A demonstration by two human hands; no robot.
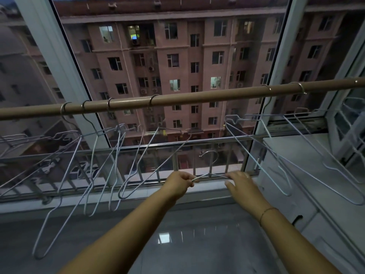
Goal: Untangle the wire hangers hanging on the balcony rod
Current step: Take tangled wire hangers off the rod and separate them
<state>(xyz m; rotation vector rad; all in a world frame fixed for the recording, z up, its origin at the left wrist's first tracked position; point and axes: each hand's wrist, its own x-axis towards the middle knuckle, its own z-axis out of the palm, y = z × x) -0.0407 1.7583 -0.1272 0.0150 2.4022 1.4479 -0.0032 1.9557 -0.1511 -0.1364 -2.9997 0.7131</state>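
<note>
Wire hangers hung in two bunches from the balcony rod: a left bunch whose wires crossed and overlapped one another, and a right bunch that fanned out toward the window frame. One loose hanger was off the rod altogether, held low in front of the railing. It sat below the bare stretch of rod that separated the two bunches. Its long axis ran left to right, roughly parallel to the rod, and its hook stood upright, pointing toward that bare stretch. The left hand pinched the left shoulder of the hanger between thumb and curled fingers. The right hand had its fingers curled over the right shoulder, with the thumb spread out underneath. Both hands sat at about the same height and the same reach from the rod, so neither was clearly nearer. The left hand, however, was closer to the lowest loop of the left bunch. By my reading, the step in hand was rehanging a freed hanger. That called for a lift straight up and slightly forward, keeping the hanger level so the hook met the bare rod. Drifting left risked catching the dangling wires again. The left bunch looked far from sorted.
</note>
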